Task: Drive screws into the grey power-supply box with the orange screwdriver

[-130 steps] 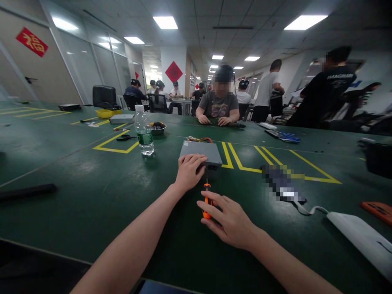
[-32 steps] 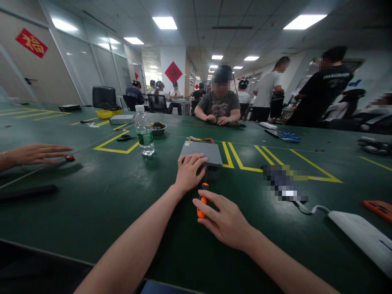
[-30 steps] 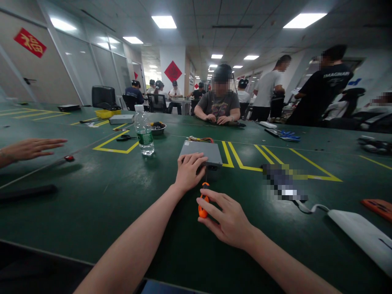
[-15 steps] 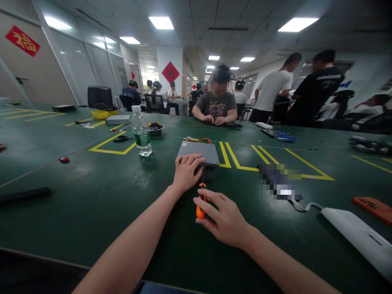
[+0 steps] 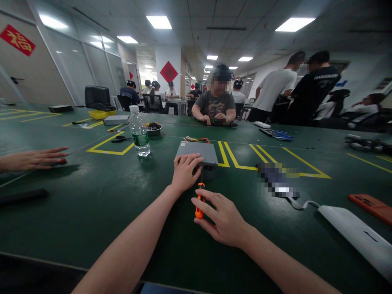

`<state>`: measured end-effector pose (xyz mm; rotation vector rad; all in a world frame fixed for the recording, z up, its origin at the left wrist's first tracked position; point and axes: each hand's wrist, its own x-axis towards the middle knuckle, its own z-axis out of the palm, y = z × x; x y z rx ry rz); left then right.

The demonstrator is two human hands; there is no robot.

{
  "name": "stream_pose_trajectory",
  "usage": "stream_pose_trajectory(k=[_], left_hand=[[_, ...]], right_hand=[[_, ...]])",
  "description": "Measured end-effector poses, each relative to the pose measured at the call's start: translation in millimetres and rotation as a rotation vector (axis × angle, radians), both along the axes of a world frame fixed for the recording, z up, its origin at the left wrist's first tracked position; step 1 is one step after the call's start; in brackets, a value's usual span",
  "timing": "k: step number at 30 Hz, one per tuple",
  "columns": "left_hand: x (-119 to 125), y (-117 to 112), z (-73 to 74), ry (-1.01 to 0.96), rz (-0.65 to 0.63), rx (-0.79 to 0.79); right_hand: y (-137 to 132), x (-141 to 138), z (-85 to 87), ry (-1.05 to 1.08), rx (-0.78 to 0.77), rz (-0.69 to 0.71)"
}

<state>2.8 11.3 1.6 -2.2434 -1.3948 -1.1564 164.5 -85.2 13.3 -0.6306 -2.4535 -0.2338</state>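
A flat grey metal box (image 5: 200, 151) lies on the green table (image 5: 101, 196), with coloured wires at its far edge. My left hand (image 5: 185, 171) rests on the box's near corner, fingers curled over it. My right hand (image 5: 222, 216) pinches the orange handle of a small screwdriver (image 5: 199, 202), whose tip points at the box's near face.
A water bottle (image 5: 139, 132) stands to the left, with a metal bowl (image 5: 153, 129) behind it. Another person's hand (image 5: 33, 158) lies flat at the far left. A white device (image 5: 357, 237) with a cable and an orange phone (image 5: 370, 203) lie right. A seated person (image 5: 217, 104) works opposite.
The view has drifted slightly. The other person's hand has come back onto the table at the left, over the small red object. My hands stay on the box and screwdriver.
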Motion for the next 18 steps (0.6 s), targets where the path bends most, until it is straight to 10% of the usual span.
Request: stream_pose_trajectory(k=[18], left_hand=[[0.1,-1.5,0.8,0.007,0.014,-0.001]], right_hand=[[5.2,2.2,-2.7,0.056,0.234,-0.122]])
